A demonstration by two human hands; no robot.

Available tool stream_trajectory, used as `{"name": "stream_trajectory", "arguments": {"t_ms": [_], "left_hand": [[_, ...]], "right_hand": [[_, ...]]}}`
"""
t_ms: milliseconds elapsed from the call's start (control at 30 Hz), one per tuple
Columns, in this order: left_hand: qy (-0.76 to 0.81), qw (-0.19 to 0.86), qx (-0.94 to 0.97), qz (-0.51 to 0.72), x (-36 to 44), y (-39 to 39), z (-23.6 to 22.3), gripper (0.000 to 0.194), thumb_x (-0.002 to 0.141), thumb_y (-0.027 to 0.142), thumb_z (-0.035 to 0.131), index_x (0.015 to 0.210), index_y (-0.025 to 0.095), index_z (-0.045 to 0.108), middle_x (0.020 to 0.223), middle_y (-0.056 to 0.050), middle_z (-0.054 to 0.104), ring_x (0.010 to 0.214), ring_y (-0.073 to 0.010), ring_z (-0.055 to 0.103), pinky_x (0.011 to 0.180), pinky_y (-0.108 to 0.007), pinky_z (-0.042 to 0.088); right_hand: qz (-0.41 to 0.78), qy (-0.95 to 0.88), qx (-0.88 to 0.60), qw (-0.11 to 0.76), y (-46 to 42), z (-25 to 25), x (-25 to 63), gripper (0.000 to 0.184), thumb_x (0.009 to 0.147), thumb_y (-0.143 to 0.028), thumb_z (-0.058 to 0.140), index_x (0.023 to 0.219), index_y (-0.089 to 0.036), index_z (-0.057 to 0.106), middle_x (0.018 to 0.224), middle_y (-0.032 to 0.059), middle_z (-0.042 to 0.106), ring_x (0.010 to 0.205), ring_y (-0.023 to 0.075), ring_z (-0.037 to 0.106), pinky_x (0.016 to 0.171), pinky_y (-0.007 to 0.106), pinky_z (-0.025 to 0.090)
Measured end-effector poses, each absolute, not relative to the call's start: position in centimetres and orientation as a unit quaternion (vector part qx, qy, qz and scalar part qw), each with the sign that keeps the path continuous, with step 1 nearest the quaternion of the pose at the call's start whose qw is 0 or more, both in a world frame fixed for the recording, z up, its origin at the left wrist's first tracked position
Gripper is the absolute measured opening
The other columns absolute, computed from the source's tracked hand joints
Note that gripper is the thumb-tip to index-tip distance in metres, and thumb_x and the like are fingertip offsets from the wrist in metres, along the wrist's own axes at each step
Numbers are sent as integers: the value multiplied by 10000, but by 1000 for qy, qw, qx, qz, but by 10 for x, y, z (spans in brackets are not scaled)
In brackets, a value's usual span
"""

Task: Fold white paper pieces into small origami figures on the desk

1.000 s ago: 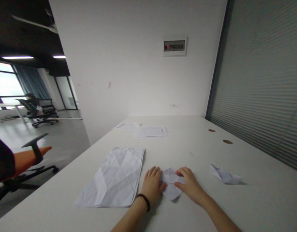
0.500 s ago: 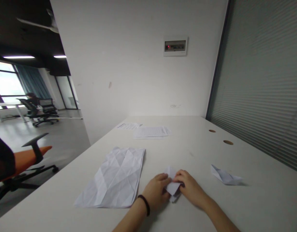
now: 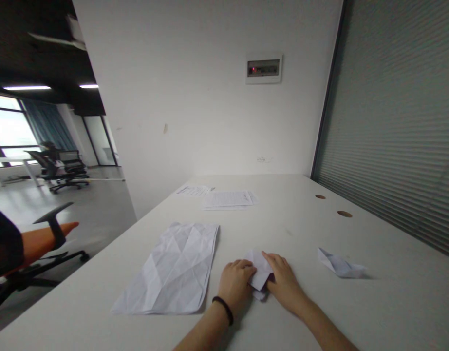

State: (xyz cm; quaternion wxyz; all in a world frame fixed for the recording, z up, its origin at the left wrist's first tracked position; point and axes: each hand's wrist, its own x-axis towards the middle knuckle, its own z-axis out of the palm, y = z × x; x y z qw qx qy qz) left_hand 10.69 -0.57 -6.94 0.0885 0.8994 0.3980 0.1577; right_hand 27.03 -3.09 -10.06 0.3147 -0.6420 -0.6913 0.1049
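A small piece of folded white paper is held between my two hands, just above or on the white table. My left hand, with a dark band at the wrist, is closed on its left side. On the right side my right hand grips it, thumb and fingers round the edge. Parts of the folds are hidden under the fingers. A folded paper boat lies to the right of my right hand. Left of my left hand rests a stack of creased white sheets.
Printed sheets lie towards the back of the white table. Two round cable holes are near its right edge, beside a blinds-covered glass panel. An orange-seated chair stands at the left. A person sits far off.
My right hand has shifted a little up along the folded paper, and its fingers have spread more along the edge. The paper has turned slightly. My left wrist has moved slightly right.
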Motion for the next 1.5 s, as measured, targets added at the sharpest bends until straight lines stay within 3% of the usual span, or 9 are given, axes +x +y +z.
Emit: {"name": "stream_trajectory", "arguments": {"t_ms": [100, 267, 500, 600, 767, 933, 1033, 1200, 1500], "left_hand": [[422, 90, 888, 159, 107, -4, -62, 222, 750, 139, 454, 863, 217, 629, 914, -36, 616, 880, -193, 532, 762, -283, 407], [441, 89, 870, 201, 108, -8, -54, 223, 715, 81, 447, 841, 208, 580, 893, -22, 579, 840, -171, 527, 711, -241, 406], [431, 118, 841, 303, 104, -7, -55, 598, 589, -76, 343, 1101, 212, 456, 994, -29, 484, 856, -139, 515, 772, -223, 409], [433, 114, 831, 330, 101, -4, -55, 627, 593, -93, 316, 1105, 231, 475, 988, -32, 442, 861, -137, 510, 779, -226, 416], [433, 157, 815, 352, 98, 0, -61, 528, 621, -88, 318, 985, 229, 532, 1016, -27, 427, 796, -121, 542, 756, -232, 430], [400, 225, 794, 399, 99, 7, -71, 570, 620, -82, 310, 1087, 195, 482, 1030, -52, 465, 903, -140, 522, 829, -261, 416], [386, 253, 775, 432, 100, 8, -69, 502, 656, -40, 337, 1067, 183, 519, 1004, -58, 500, 929, -157, 511, 853, -291, 409], [358, 269, 776, 445, 97, 8, -62, 380, 679, 16, 369, 929, 190, 597, 936, -52, 566, 887, -170, 528, 812, -294, 423], [381, 362, 766, 370, 92, 10, -56, 251, 789, 277, 443, 938, 182, 622, 924, -41, 646, 826, -178, 575, 682, -246, 456]], "right_hand": [[128, -642, -638, 405, -24, -103, 268, 622, 574, -76, 482, 1188, -174, 454, 1028, 96, 531, 964, 228, 504, 874, 342, 406], [118, -571, -646, 493, -23, -101, 263, 584, 571, -88, 494, 1141, -210, 460, 958, 70, 483, 831, 207, 527, 789, 341, 460], [117, -567, -595, 557, -26, -90, 265, 474, 650, -113, 449, 1113, -216, 461, 1014, 73, 482, 856, 197, 534, 754, 344, 488], [127, -568, -578, 572, -26, -86, 267, 387, 679, -140, 463, 1059, -210, 489, 945, 62, 536, 807, 185, 561, 757, 349, 493], [137, -580, -574, 562, -30, -77, 270, 248, 680, -189, 496, 923, -199, 544, 914, 67, 591, 832, 201, 577, 722, 332, 493], [243, -598, -622, 445, -35, -76, 268, 404, 598, -156, 556, 997, -189, 509, 880, 46, 638, 780, 192, 592, 699, 293, 462], [244, -600, -633, 425, -34, -76, 270, 372, 577, -100, 500, 938, -185, 534, 855, 29, 646, 758, 172, 594, 699, 259, 444], [244, -591, -628, 443, -30, -78, 276, 415, 565, -98, 452, 957, -180, 561, 917, 43, 650, 804, 179, 593, 733, 258, 436], [366, -549, -545, 517, -24, -76, 282, 427, 557, -164, 414, 929, -166, 621, 924, 53, 670, 878, 219, 589, 794, 323, 437]]}}
